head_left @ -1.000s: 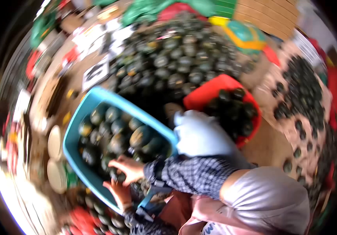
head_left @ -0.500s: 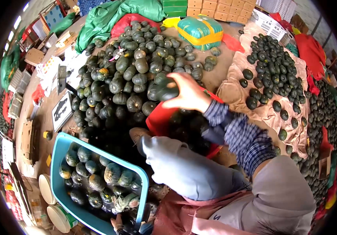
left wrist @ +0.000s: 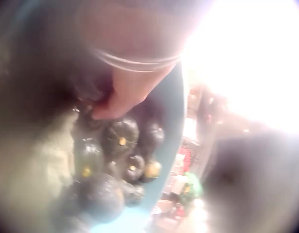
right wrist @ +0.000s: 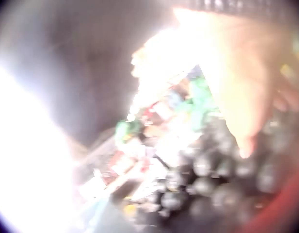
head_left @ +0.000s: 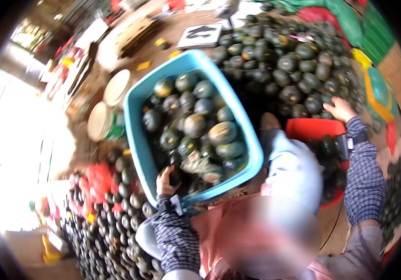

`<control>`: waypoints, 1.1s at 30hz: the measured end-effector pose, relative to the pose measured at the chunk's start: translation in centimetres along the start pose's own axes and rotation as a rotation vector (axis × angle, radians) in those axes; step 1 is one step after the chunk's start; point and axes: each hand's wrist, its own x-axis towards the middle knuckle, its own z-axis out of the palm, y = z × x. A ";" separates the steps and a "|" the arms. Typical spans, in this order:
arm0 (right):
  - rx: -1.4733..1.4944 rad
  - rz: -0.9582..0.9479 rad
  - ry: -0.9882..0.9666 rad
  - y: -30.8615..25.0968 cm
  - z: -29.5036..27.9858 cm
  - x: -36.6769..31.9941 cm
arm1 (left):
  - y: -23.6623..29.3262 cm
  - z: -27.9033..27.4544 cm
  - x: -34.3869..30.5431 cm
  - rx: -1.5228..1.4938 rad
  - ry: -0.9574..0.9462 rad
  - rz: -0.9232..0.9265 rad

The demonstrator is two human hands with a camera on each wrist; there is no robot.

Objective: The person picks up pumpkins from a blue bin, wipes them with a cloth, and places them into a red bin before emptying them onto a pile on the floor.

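Blue tub loading was in hand: left hand clasped a squash, right hand rested slack-fingered on the pile.

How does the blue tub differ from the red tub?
The blue tub is rectangular and in plain view; the red tub is partly hidden by a leg and sleeve. The left hand is in the blue tub; the right hand is past the red one. Both hold squashes.
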 end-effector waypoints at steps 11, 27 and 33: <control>-0.545 -0.943 -0.490 -44.6 19.2 -11.4 | 0.7 0.8 -3.4 -1.237 -0.487 -0.012; 1.068 -0.785 -0.325 -44.1 20.2 -17.5 | -0.2 3.2 -1.7 -1.135 -0.412 -0.128; 0.625 -1.045 0.219 -45.0 26.2 -18.1 | -3.0 5.6 0.0 -1.173 -0.337 0.274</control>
